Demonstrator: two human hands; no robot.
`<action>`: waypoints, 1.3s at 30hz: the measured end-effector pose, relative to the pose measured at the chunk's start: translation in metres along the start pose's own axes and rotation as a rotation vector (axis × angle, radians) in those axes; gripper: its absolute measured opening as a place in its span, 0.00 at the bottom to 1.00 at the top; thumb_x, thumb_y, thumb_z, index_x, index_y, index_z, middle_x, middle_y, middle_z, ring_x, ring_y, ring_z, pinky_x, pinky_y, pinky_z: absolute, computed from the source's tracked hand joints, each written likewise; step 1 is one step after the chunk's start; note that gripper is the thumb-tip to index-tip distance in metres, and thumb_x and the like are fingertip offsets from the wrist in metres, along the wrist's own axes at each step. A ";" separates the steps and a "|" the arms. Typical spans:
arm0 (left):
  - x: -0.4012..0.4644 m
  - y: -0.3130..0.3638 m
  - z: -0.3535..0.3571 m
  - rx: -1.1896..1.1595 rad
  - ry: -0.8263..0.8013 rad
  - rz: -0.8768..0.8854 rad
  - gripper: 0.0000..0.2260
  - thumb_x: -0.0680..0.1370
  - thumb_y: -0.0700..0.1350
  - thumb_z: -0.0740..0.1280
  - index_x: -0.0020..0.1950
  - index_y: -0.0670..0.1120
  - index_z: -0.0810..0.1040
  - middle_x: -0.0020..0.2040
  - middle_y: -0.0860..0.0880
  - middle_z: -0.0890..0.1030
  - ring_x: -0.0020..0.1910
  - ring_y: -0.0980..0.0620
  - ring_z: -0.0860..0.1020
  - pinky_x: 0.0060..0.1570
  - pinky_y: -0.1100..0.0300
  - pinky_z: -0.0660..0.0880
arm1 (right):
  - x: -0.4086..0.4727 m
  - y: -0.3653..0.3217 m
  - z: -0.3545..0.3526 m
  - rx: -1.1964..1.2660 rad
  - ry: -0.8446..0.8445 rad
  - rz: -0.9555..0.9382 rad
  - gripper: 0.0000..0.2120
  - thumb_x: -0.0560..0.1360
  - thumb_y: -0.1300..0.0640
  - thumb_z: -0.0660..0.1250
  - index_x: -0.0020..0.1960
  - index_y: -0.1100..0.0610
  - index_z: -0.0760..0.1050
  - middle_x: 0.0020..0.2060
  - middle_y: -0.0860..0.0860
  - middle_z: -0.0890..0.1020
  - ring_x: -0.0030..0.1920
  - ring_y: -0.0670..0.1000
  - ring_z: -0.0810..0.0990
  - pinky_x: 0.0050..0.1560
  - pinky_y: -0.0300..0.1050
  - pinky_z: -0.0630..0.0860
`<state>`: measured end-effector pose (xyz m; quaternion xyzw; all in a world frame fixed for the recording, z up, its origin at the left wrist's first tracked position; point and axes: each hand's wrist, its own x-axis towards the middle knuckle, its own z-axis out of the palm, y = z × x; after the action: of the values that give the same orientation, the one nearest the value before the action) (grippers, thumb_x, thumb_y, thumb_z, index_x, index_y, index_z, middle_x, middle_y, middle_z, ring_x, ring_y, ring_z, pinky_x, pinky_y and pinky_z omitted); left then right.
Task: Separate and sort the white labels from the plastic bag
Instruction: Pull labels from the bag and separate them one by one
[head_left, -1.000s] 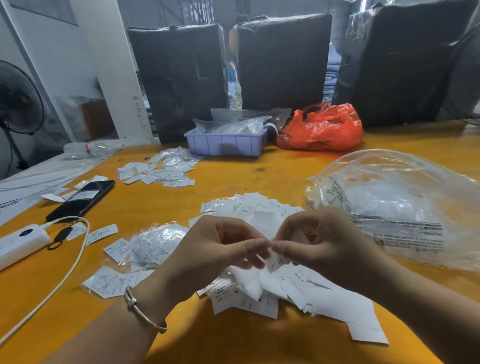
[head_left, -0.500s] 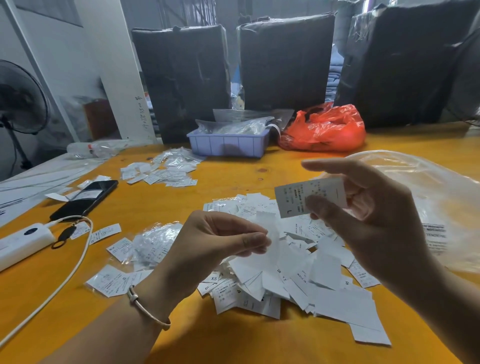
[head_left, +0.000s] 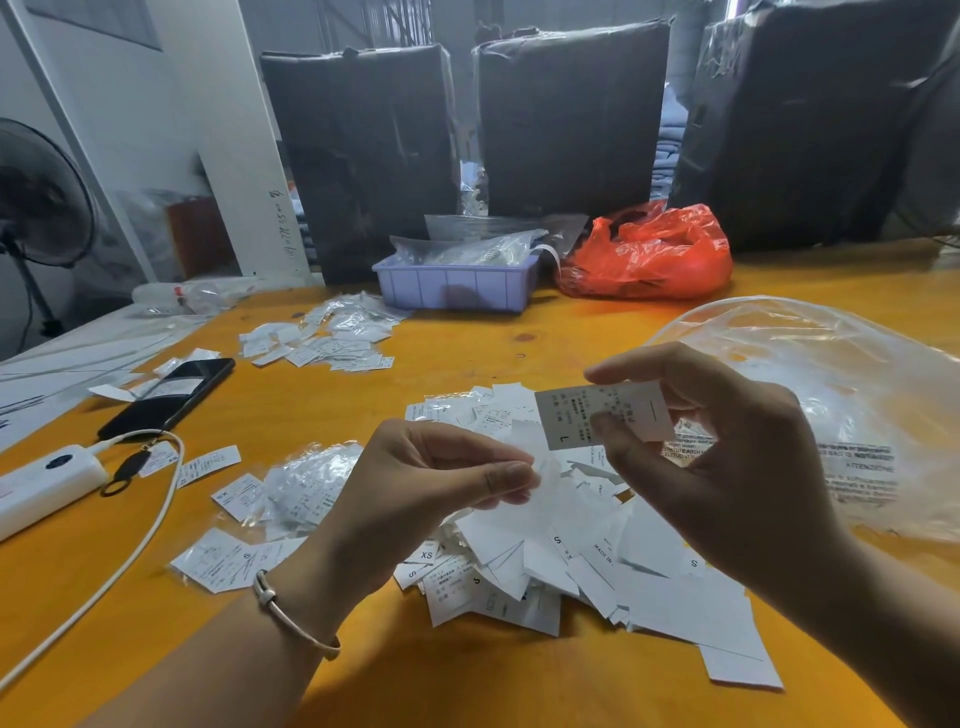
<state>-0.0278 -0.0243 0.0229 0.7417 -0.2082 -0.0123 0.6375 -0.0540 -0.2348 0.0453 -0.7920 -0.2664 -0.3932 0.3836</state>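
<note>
Head cam view, going from the left: a fan (head_left: 39, 202) stands off the table's edge, then on the orange table (head_left: 322, 395) there's a white power bank (head_left: 44, 480) with a white cable (head_left: 119, 561) curling off it, and a black phone (head_left: 169, 397) just behind. A few loose labels in little clear sleeves (head_left: 228, 558) lie near the cable, with another scatter (head_left: 327, 340) farther back by a purple tray (head_left: 457, 286).

Then the left hand (head_left: 410, 499), bracelet (head_left: 291, 616) on the wrist, thumb and forefinger pressed together on what looks like a thin white or clear slip; it's blurred, so can't tell exactly what. Under and between both hands sits the big pile of white labels (head_left: 561, 551), sizes like S and XS showing.

Next, the right hand (head_left: 727, 462) is raised above the pile, pinching one label (head_left: 597, 415) between thumb and forefinger, an L printed on it. Behind it, on the right, the big clear plastic bag (head_left: 841, 395) lies puffed up on the table. Farther back there's an orange bag (head_left: 649, 254) beside the tray and three dark wrapped bundles (head_left: 566, 119) behind the table.
</note>
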 end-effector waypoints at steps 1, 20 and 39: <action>0.000 0.000 0.000 0.002 0.000 0.001 0.10 0.68 0.47 0.75 0.46 0.46 0.88 0.42 0.45 0.87 0.43 0.48 0.86 0.40 0.64 0.79 | 0.000 0.000 0.000 -0.009 -0.005 -0.002 0.10 0.69 0.58 0.70 0.50 0.51 0.79 0.38 0.45 0.81 0.35 0.49 0.83 0.32 0.40 0.78; -0.001 0.001 0.000 0.016 -0.046 0.001 0.07 0.71 0.47 0.75 0.46 0.46 0.88 0.42 0.45 0.87 0.42 0.47 0.86 0.40 0.62 0.80 | -0.002 0.008 0.001 -0.149 -0.048 -0.179 0.08 0.67 0.62 0.70 0.47 0.57 0.82 0.37 0.51 0.85 0.33 0.50 0.83 0.31 0.35 0.76; -0.001 0.003 0.000 0.028 -0.102 -0.029 0.10 0.71 0.53 0.74 0.44 0.48 0.88 0.42 0.47 0.87 0.41 0.49 0.85 0.40 0.63 0.79 | 0.000 0.017 -0.001 0.211 -0.203 0.103 0.08 0.70 0.59 0.71 0.47 0.49 0.80 0.39 0.41 0.83 0.38 0.48 0.82 0.38 0.49 0.78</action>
<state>-0.0295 -0.0241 0.0257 0.7518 -0.2299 -0.0566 0.6154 -0.0420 -0.2454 0.0392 -0.7957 -0.3027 -0.2607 0.4553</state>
